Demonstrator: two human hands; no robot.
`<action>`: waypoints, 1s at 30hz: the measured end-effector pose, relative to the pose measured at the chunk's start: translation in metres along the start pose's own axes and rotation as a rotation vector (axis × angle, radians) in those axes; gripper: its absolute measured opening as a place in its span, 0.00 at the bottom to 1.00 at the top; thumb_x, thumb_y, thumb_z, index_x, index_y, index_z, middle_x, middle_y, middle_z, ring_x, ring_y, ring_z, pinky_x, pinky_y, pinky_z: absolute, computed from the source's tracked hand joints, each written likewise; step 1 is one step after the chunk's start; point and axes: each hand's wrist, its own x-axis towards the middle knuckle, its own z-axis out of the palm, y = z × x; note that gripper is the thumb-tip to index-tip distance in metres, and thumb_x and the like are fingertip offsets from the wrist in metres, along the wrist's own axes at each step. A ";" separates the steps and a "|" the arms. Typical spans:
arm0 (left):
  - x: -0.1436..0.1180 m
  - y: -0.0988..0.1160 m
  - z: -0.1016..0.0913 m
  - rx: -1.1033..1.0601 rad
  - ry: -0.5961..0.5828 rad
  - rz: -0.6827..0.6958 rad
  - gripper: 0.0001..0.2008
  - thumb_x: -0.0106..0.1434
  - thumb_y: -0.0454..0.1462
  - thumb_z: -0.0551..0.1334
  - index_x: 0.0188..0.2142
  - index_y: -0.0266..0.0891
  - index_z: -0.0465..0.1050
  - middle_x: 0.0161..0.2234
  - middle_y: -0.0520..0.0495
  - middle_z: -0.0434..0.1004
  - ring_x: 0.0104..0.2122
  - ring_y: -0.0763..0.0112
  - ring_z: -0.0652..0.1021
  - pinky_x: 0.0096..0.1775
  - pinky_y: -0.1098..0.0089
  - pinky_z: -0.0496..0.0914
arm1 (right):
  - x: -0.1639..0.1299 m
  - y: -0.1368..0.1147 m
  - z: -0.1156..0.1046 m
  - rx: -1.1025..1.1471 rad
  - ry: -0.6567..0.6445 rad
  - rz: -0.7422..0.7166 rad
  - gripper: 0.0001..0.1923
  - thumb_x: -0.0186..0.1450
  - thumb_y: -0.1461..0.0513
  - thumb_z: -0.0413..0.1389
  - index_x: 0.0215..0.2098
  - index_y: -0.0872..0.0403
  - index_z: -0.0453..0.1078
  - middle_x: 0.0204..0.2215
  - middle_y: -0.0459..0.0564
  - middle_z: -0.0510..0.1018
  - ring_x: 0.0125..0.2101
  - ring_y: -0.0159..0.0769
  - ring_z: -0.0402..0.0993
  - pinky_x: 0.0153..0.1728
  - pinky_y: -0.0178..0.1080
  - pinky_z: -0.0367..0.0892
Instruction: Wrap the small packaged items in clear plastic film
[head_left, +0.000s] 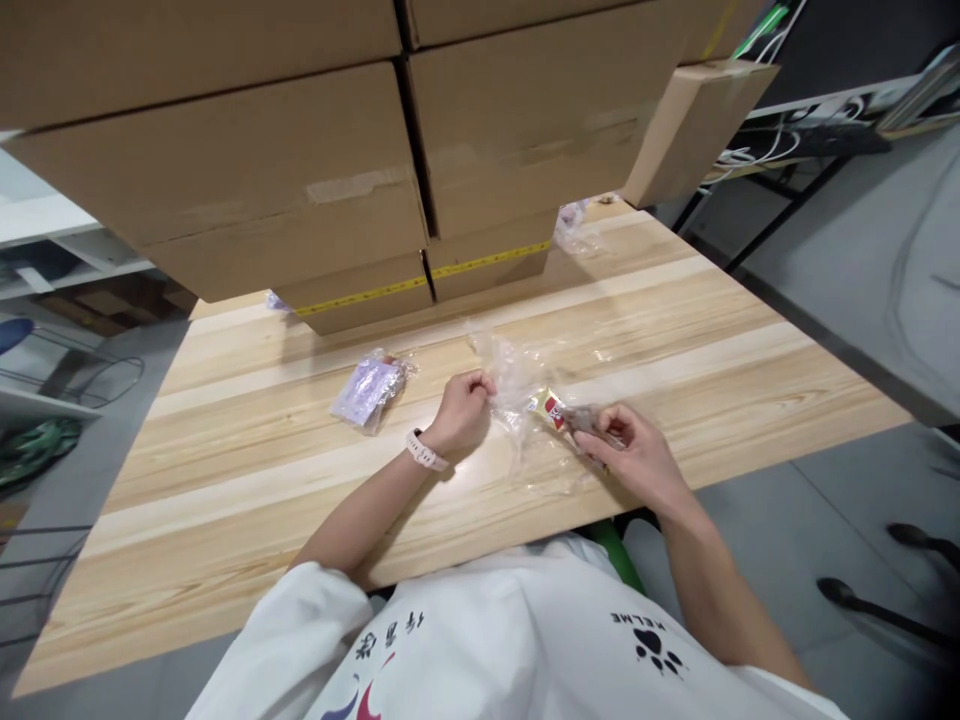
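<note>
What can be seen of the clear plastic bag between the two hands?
The clear plastic bag is thin, crinkled and see-through, lying loosely on the wooden table. The left hand pinches its left edge; the right hand holds a small red-and-white item at its right side, partly inside or against the film; which cannot be told.

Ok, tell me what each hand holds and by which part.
Left hand pinches the clear plastic bag at its edge; right hand grips a small red-and-white packet by its end.

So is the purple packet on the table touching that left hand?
Apart. The head view shows bare wood between the purple packet and the left hand, which pinches the clear plastic bag instead.
</note>
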 end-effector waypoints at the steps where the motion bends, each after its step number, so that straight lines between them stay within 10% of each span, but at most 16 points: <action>1: -0.002 -0.004 -0.004 0.050 0.008 0.026 0.10 0.50 0.24 0.56 0.21 0.38 0.70 0.24 0.51 0.70 0.28 0.70 0.70 0.36 0.69 0.66 | 0.003 0.006 0.009 -0.026 0.047 0.005 0.20 0.58 0.50 0.67 0.31 0.52 0.64 0.30 0.45 0.73 0.31 0.35 0.72 0.33 0.37 0.69; 5: -0.012 -0.014 -0.011 0.192 0.009 0.106 0.11 0.51 0.24 0.57 0.27 0.39 0.74 0.30 0.50 0.75 0.34 0.67 0.72 0.41 0.67 0.66 | 0.012 0.015 0.040 0.006 0.126 0.061 0.22 0.63 0.47 0.61 0.46 0.52 0.68 0.35 0.50 0.78 0.31 0.39 0.75 0.30 0.39 0.70; 11: -0.019 -0.021 -0.006 0.390 -0.071 0.230 0.35 0.59 0.27 0.54 0.66 0.41 0.60 0.34 0.50 0.74 0.33 0.67 0.74 0.40 0.66 0.68 | 0.020 0.009 0.054 -0.117 0.101 -0.003 0.26 0.69 0.51 0.52 0.62 0.52 0.66 0.49 0.56 0.79 0.32 0.40 0.76 0.36 0.45 0.74; 15: -0.024 -0.011 -0.006 0.707 0.135 0.584 0.34 0.59 0.26 0.54 0.65 0.44 0.67 0.56 0.37 0.70 0.55 0.54 0.70 0.56 0.51 0.64 | 0.019 0.014 0.057 -0.208 0.129 -0.146 0.23 0.70 0.52 0.52 0.58 0.53 0.69 0.53 0.58 0.77 0.45 0.45 0.76 0.43 0.47 0.75; 18: -0.022 -0.004 -0.002 0.792 0.067 0.752 0.25 0.66 0.32 0.57 0.62 0.49 0.70 0.69 0.42 0.58 0.68 0.50 0.58 0.66 0.45 0.51 | 0.015 0.018 0.061 -0.181 0.126 -0.177 0.20 0.70 0.52 0.53 0.54 0.52 0.71 0.51 0.57 0.77 0.49 0.46 0.75 0.43 0.46 0.75; 24: -0.003 -0.010 0.001 0.566 -0.266 0.331 0.50 0.51 0.40 0.75 0.70 0.38 0.55 0.70 0.31 0.56 0.70 0.41 0.56 0.68 0.44 0.52 | 0.011 0.017 0.058 0.088 0.085 0.001 0.19 0.64 0.49 0.61 0.47 0.52 0.73 0.44 0.53 0.80 0.40 0.41 0.78 0.37 0.43 0.76; 30: 0.004 -0.004 0.004 -0.272 -0.283 -0.140 0.40 0.51 0.32 0.68 0.64 0.41 0.64 0.50 0.40 0.77 0.45 0.58 0.80 0.50 0.56 0.74 | 0.017 0.006 0.055 0.527 0.100 0.145 0.24 0.54 0.46 0.69 0.41 0.50 0.71 0.35 0.49 0.81 0.30 0.36 0.77 0.30 0.39 0.74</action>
